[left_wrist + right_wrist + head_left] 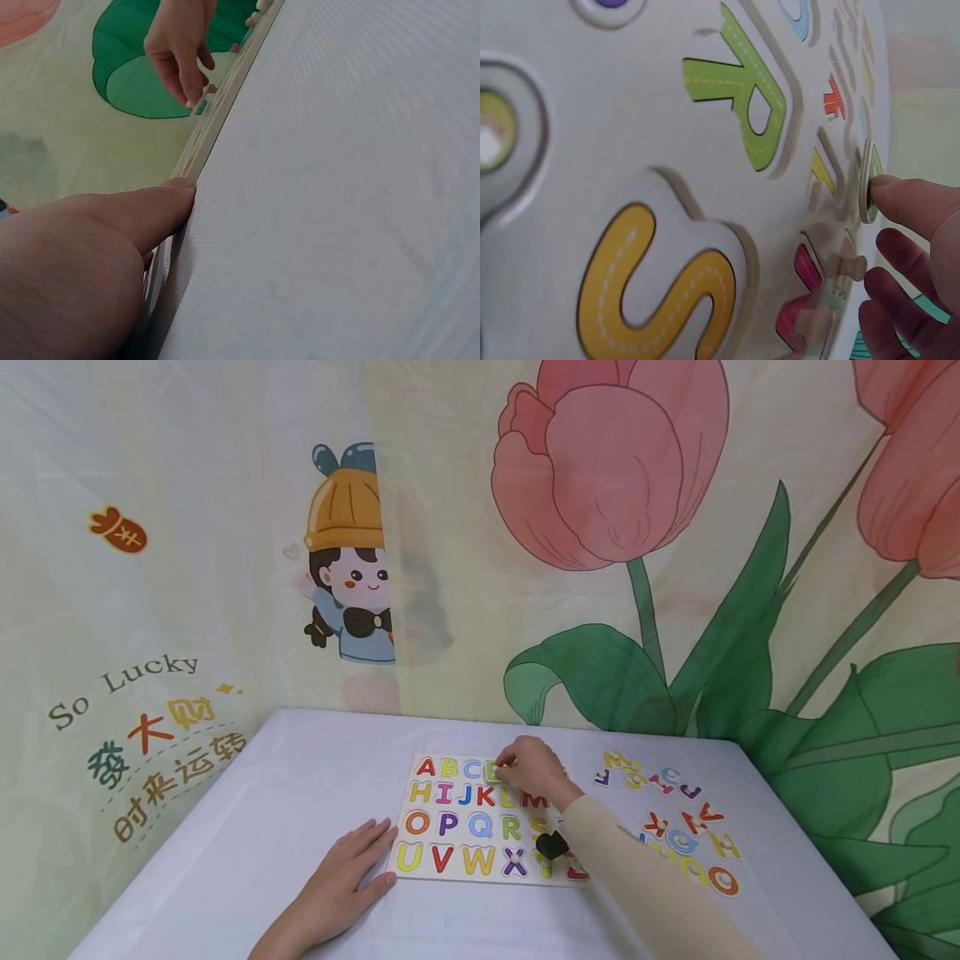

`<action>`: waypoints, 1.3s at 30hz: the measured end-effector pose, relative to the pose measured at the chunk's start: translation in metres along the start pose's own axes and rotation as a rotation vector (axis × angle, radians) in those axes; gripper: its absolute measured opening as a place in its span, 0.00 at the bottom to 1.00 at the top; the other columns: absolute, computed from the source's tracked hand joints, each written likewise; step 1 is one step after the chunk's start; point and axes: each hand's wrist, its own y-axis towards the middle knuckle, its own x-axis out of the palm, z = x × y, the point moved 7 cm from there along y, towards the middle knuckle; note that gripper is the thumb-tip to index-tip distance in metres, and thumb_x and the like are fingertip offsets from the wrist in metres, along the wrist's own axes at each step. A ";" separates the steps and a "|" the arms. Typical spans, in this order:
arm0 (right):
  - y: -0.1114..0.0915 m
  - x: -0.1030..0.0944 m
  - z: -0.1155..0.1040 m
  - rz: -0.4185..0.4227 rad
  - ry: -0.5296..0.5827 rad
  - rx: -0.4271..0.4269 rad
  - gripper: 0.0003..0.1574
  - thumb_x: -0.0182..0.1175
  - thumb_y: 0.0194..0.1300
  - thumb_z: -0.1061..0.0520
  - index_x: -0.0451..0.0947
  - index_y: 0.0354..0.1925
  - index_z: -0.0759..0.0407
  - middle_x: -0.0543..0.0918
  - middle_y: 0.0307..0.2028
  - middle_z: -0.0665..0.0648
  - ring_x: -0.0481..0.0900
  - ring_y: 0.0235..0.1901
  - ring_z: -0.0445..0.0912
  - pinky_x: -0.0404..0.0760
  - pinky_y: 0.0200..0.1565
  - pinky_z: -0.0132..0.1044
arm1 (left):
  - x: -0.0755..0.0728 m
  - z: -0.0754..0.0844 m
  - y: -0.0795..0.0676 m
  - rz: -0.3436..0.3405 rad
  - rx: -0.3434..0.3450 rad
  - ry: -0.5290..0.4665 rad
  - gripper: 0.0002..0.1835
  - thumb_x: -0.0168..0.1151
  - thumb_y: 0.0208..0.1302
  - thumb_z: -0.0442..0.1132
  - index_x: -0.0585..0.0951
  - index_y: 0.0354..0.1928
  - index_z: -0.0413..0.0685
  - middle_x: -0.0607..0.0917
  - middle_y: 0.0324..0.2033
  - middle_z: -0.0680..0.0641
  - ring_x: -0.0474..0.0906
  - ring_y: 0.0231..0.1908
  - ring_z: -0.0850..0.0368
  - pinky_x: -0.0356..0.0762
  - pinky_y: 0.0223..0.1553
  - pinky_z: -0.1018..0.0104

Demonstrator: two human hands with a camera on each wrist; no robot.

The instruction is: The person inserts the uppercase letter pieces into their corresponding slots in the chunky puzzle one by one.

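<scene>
A white wooden alphabet puzzle board (457, 843) with coloured letters lies flat on the table. My right hand (532, 768) is over its top row, around the D, and pinches a green letter piece (874, 184) between thumb and fingers. In the right wrist view that piece stands tilted on edge, close over the board; its shape looks like a D. My left hand (337, 877) rests on the table at the board's lower left edge, fingers extended. Its thumb (169, 199) touches the board's side in the left wrist view.
Loose letter pieces lie in a scattered group right of the board, among them an orange O (723, 881), a yellow H (725, 846) and a red K (656, 824). A knobbed purple X (514, 862) sits in the bottom row. Printed cloth (450, 527) hangs behind the white-covered table (300, 785).
</scene>
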 end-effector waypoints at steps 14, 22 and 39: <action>0.014 0.010 0.007 0.010 -0.016 0.046 0.08 0.77 0.66 0.51 0.93 0.42 0.50 0.82 0.34 0.47 0.77 0.37 0.44 0.80 0.40 0.36 | 0.002 -0.002 0.003 -0.010 -0.006 -0.014 0.37 0.63 0.75 0.61 0.68 0.81 0.61 0.65 0.81 0.54 0.53 0.83 0.44 0.56 0.79 0.34; 0.015 0.015 0.001 -0.016 -0.057 0.021 0.08 0.74 0.69 0.51 0.92 0.45 0.50 0.81 0.33 0.48 0.77 0.36 0.43 0.78 0.37 0.34 | 0.000 -0.003 0.000 -0.012 -0.014 -0.019 0.38 0.62 0.75 0.62 0.68 0.81 0.61 0.65 0.81 0.54 0.53 0.82 0.43 0.57 0.78 0.32; -0.012 -0.054 0.036 -0.132 -0.077 -0.244 0.11 0.71 0.71 0.60 0.91 0.50 0.55 0.87 0.45 0.49 0.80 0.47 0.48 0.84 0.51 0.45 | -0.003 0.003 0.000 -0.026 -0.028 -0.030 0.37 0.63 0.75 0.60 0.68 0.81 0.60 0.64 0.81 0.53 0.53 0.82 0.43 0.56 0.78 0.32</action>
